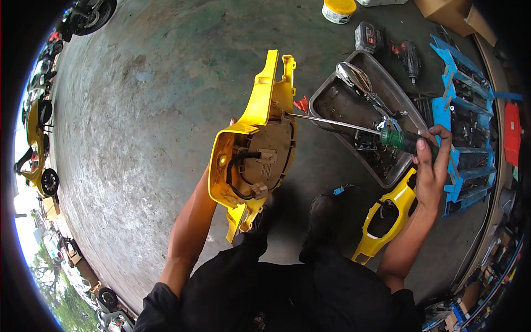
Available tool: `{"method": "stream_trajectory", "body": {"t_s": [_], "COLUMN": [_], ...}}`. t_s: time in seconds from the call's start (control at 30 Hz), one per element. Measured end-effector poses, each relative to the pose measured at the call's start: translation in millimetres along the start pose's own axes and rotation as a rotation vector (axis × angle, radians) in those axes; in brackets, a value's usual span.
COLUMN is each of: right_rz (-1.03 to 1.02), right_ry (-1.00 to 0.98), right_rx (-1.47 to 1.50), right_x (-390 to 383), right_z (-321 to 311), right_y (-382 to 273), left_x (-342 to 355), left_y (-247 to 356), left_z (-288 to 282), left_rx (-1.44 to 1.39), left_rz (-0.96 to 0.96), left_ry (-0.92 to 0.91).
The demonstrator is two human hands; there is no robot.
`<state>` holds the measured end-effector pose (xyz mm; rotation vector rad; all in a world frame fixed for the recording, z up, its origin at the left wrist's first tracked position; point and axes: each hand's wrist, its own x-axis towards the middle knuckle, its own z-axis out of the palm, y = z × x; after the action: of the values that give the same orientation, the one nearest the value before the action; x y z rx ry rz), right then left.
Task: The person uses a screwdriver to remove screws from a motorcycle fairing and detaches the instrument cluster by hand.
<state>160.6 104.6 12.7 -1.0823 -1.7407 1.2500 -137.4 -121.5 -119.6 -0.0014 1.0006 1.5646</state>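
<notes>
Workpiece: yellow cover [258,110], held off the floor in front of the knees, its open back toward my camera.
Left hand [233,120]: clamped on the cover from its left side; one fingertip shows at the edge, and I cannot tell how the hidden fingers are placed.
Right hand [429,169]: thumb and fingers closed around the rear of the screwdriver [399,139], with the shaft pointing left.
Shaft tip: at the cover's right edge, beside the grey housing [274,145]; I cannot tell whether it sits in a screw head.
Weight: I judge the shell light, with the housing adding most of the load near the middle.
Stiffness: I rate the shell as stiff thin plastic; the narrow upper arms probably flex under side load.
Surface: the yellow face looks smooth, so I expect some slip under dusty or oily fingers.
Fragile points: small tabs on the upper arm, the black cable [234,170] and the pale connector [259,191]; I would not lift by any of these.
Recommended hold: the deep rim around the housing, palm behind the shell, to resist the driver's push.
Nearby: metal tray [326,88] with mirror [354,79], right of the cover; second yellow cover [369,235] on the floor below the tray.
</notes>
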Motion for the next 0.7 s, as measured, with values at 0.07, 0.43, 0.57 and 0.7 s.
{"method": "stream_trajectory", "body": {"t_s": [0.07,0.43,0.57,0.7], "right_rz": [-0.007,-0.098,0.327,0.318], "right_ry": [-0.050,-0.012,-0.319,-0.156], "right_rx": [0.081,0.133,-0.134,-0.164], "right_x": [-3,3,14,14], "right_z": [5,8,-25,-19], "right_y": [-5,4,-3,10], "left_x": [0,10,7,1], "left_y": [1,2,2,-1], "left_z": [-1,3,2,1], "left_rx": [-0.003,-0.005,-0.007,-0.020], "left_rz": [0.006,0.019,0.018,0.004], "left_ry": [0.005,0.012,0.021,0.034]}}
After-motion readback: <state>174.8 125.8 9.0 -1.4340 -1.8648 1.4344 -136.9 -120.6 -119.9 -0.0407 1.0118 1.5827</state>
